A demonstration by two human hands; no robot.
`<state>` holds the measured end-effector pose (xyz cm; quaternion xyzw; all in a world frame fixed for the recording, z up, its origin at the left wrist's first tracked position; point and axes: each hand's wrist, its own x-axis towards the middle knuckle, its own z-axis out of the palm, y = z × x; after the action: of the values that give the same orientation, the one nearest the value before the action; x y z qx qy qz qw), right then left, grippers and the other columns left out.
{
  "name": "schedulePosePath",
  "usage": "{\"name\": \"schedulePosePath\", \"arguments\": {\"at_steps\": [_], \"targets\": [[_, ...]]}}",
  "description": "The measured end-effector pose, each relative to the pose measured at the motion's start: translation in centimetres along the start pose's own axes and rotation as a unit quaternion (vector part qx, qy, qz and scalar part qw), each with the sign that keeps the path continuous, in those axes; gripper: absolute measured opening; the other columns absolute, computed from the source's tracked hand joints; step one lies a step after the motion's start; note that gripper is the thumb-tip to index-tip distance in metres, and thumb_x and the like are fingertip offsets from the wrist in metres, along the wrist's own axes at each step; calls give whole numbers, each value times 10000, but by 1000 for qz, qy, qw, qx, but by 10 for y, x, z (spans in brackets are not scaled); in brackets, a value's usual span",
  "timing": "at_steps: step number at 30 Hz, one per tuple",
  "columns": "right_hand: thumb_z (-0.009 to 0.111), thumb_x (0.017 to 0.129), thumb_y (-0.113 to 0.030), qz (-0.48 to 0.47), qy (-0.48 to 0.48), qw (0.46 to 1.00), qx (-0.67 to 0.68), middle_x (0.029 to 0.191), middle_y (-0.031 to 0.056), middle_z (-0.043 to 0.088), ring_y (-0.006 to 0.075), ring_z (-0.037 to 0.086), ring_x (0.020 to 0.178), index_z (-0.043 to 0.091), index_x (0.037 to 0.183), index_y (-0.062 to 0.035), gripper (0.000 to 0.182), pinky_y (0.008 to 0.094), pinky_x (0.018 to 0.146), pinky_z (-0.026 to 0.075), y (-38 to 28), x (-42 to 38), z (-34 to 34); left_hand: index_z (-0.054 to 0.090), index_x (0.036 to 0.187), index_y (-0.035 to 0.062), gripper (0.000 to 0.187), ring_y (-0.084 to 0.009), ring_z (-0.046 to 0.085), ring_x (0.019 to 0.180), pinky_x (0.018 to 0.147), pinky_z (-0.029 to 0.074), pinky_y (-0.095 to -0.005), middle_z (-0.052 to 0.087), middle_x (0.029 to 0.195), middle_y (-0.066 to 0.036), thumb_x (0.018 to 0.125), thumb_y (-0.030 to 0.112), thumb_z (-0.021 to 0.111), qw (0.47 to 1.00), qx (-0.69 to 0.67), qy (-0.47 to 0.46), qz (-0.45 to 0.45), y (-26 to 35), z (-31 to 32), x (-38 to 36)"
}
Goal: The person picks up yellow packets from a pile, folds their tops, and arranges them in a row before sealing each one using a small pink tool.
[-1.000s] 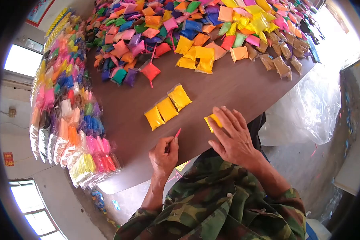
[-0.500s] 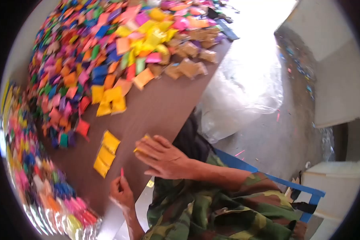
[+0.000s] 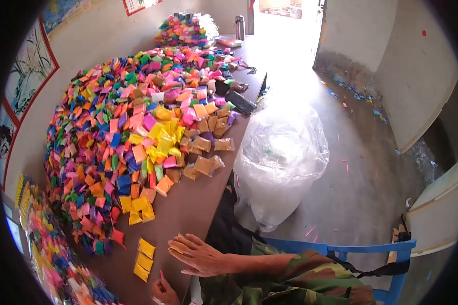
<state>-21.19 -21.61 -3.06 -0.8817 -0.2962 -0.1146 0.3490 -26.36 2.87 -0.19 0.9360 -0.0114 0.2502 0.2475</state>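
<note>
My right hand (image 3: 201, 258) lies flat over the brown table (image 3: 188, 216), fingers spread. A bit of yellow shows at its fingertips, and the rest of that piece is hidden under the hand. Closer to the bottom edge, my left hand (image 3: 164, 294) is closed on a thin pink stick (image 3: 162, 275) that pokes up from its fingers. Just left of both hands lies a joined strip of yellow packets (image 3: 144, 261). Another group of yellow packets (image 3: 137, 208) rests farther up the table, beside the big heap.
A large heap of colourful small packets (image 3: 107, 137) covers much of the table, with brown packets (image 3: 203, 165) at its edge. A clear plastic bag (image 3: 282, 162) stands on the floor by the table. Beside me is a blue chair (image 3: 361, 248). A bottle (image 3: 239, 28) stands far back.
The view has tilted up, bringing the doorway and far table end into sight; the hands now appear lower. My right hand stays flat, and the left still holds the pink stick.
</note>
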Motion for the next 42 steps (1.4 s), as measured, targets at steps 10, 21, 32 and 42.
{"name": "schedulePosePath", "arguments": {"at_steps": [10, 21, 32, 42], "targets": [[684, 1078, -406, -6, 2, 1000, -10, 1725, 198, 381, 365, 365, 1613, 432, 1646, -34, 724, 541, 1303, 291, 13, -3, -1, 761, 849, 34, 315, -293, 634, 595, 569, 519, -426, 678, 713, -116, 1041, 277, 817, 999, 32, 18, 10, 2, 7, 4], [661, 1100, -369, -27, -21, 999, 32, 1713, 168, 427, 341, 377, 1613, 480, 1624, -45, 642, 514, 1312, 289, 22, 1, -14, 796, 942, 70, 211, -282, 720, 634, 575, 570, -389, 761, 795, -109, 1041, 256, 798, 995, 89, 14, -44, 0, 13, -7], [697, 1064, -445, 10, -42, 999, -10, 1694, 160, 456, 354, 421, 1581, 473, 1652, -77, 729, 563, 1292, 305, 12, 6, -23, 785, 951, 90, 198, -306, 731, 633, 576, 587, -404, 769, 817, -129, 1039, 267, 804, 997, 75, 17, -3, -6, 8, -6], [734, 989, -546, 37, -75, 989, -122, 1682, 257, 441, 457, 424, 1561, 504, 1605, -16, 844, 584, 1279, 317, -22, 24, -31, 711, 932, 100, 134, -253, 660, 554, 540, 508, -384, 643, 676, -97, 1017, 161, 795, 998, -31, -7, -59, -15, 10, -10]]}}
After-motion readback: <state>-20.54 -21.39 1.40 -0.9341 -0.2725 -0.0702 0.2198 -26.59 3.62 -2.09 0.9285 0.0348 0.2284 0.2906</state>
